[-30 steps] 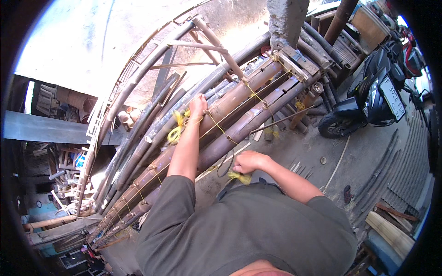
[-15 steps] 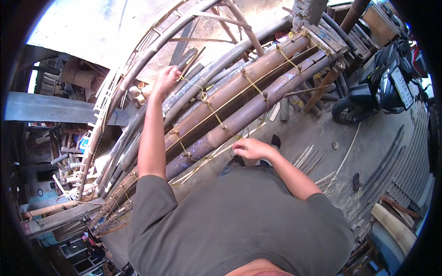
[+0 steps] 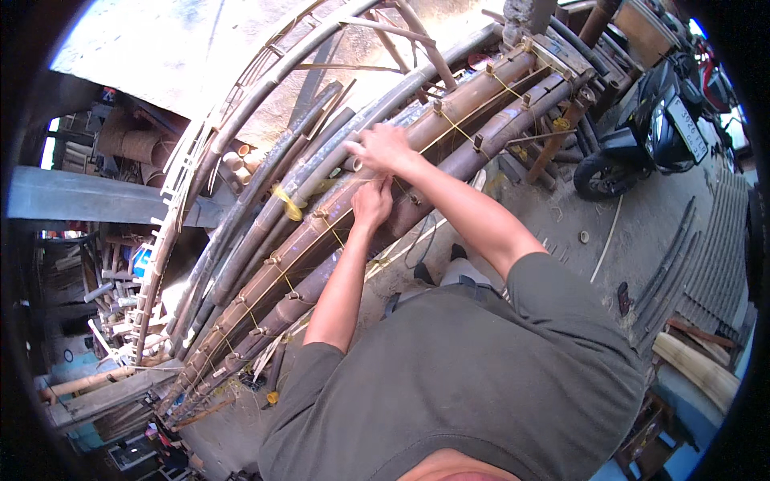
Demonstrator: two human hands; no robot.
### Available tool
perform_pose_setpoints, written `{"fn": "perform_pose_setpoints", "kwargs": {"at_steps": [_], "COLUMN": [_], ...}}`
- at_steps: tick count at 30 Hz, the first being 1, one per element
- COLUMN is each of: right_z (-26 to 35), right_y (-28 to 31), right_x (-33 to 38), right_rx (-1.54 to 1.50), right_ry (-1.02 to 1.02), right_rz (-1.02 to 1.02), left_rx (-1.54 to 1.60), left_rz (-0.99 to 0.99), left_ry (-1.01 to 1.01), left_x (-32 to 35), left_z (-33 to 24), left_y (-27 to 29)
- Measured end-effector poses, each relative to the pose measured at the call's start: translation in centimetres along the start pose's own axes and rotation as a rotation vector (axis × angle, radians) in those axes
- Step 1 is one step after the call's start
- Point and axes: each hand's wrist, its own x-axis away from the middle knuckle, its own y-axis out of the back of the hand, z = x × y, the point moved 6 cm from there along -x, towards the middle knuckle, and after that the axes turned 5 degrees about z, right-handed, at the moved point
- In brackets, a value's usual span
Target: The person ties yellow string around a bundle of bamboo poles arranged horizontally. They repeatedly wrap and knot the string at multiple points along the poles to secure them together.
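Observation:
Two long brown bamboo poles run side by side at a slant in front of me, a far bamboo pole (image 3: 457,108) and a near bamboo pole (image 3: 501,132). Short pegs stand along both, and thin yellow cord (image 3: 282,276) is strung between the pegs. My left hand (image 3: 373,204) rests at the far pole's near side, its fingers closed; whatever they pinch is hidden. Just beyond it, my right hand (image 3: 383,150) reaches over the same pole with fingers bent and partly apart, nothing visible in them. My forearms hide part of the near pole.
Dark poles (image 3: 321,172) lie beyond the brown ones, a yellow strip bundle (image 3: 289,204) on them. A curved bamboo frame (image 3: 233,116) arches at the back left. A motorcycle (image 3: 646,148) stands at the right. Long slats (image 3: 670,248) and a bamboo ring (image 3: 584,237) lie on the floor.
My left hand has come down and right from its raised place with the cord. My right hand has moved up and left over the far pole, and the hands are now close together.

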Motion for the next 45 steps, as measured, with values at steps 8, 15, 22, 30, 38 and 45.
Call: {"fn": "perform_pose_setpoints", "kwargs": {"at_steps": [8, 15, 22, 30, 38, 45], "right_z": [0.7, -4.1, -2.8, 6.5, 18.7, 13.9], "right_y": [0.3, -11.8, -12.5, -21.6, -11.4, -10.6], "right_x": [11.3, 15.7, 16.8, 21.3, 14.2, 1.8], "right_rx": [-0.877, -0.611, -0.073, -1.465, -1.898, 0.193], "right_ry": [0.572, 0.358, 0.299, -0.028, 0.014, 0.089], "right_rz": [0.582, 0.386, 0.231, 0.578, -0.451, -0.125], "left_rx": [0.109, 0.561, 0.047, -0.067, -0.212, 0.085], "left_rz": [-0.042, -0.111, -0.274, -0.054, -0.123, 0.001], "left_ry": [0.067, -0.081, -0.041, 0.032, -0.1, 0.055], "left_x": [0.8, -2.6, -10.8, 0.4, 10.6, 10.1], "left_z": [1.2, -2.7, 4.1, 7.8, 13.6, 12.2], "left_y": [0.1, 4.0, 2.3, 10.7, 6.2, 7.7]}}
